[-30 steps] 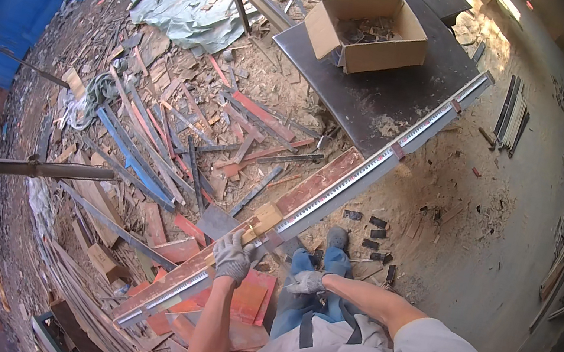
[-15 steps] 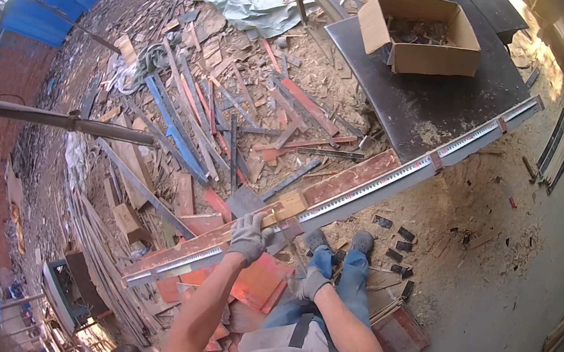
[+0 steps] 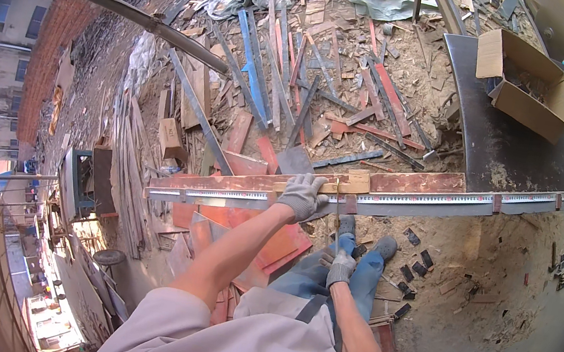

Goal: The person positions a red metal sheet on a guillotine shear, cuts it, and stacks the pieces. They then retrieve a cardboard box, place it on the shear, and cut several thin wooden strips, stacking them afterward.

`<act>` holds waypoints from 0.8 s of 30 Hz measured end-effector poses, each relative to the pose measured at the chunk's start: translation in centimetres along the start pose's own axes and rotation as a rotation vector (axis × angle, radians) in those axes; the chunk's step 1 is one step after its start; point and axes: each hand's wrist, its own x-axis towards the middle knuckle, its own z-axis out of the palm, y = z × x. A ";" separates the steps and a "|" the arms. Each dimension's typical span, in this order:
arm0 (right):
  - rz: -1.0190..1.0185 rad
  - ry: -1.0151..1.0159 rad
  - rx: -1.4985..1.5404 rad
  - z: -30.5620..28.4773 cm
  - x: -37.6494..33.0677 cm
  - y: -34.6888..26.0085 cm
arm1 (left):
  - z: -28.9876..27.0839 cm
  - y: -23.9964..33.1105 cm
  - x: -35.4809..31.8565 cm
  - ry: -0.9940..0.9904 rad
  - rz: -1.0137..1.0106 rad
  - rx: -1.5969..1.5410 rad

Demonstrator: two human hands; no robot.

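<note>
My left hand point(image 3: 302, 196), in a grey knit glove, lies with fingers spread on a worn reddish-brown board point(image 3: 235, 184). The board rests along a long metal rail with a white measuring scale point(image 3: 429, 199). Just right of that hand is a bare yellowish stretch of wood point(image 3: 349, 182). Below the rail my right hand point(image 3: 339, 267), gloved too, is closed round the lower end of a thin, narrow tool point(image 3: 337, 220) that looks like a handsaw seen edge-on. Its upper end meets the board's yellowish part.
A dark tabletop point(image 3: 517, 168) at the right carries an open cardboard box point(image 3: 529, 103) of dark scraps. Loose boards and a blue strip point(image 3: 250, 65) litter the ground beyond the rail. Small dark blocks point(image 3: 421, 265) and sawdust lie right of my feet. A metal pole point(image 3: 122, 11) crosses the upper left.
My view has turned, so the rail now runs nearly level across it. The left hand stays on the board; the right hand has drawn down, farther from the rail, with the tool.
</note>
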 end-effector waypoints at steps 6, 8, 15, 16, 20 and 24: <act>0.221 -0.007 0.228 2.9 -2.0 -3.2 | -0.1 -0.3 -0.1 -0.007 -0.001 0.005; 0.309 0.056 0.150 4.3 -2.4 -4.1 | 0.1 -0.5 -0.1 -0.009 -0.019 0.013; -0.417 0.365 -0.632 5.3 -7.8 -3.3 | 0.8 -1.1 0.2 0.004 0.002 -0.006; -0.577 0.295 -0.704 4.7 -9.0 -3.2 | 0.8 -1.3 0.3 0.042 0.017 -0.023; -0.910 -0.140 -1.318 2.0 -10.8 -6.1 | 0.9 -1.6 0.9 0.040 0.031 -0.017; -0.544 -0.260 -1.104 4.7 -6.1 -9.9 | 0.4 -1.8 1.2 0.070 0.007 0.018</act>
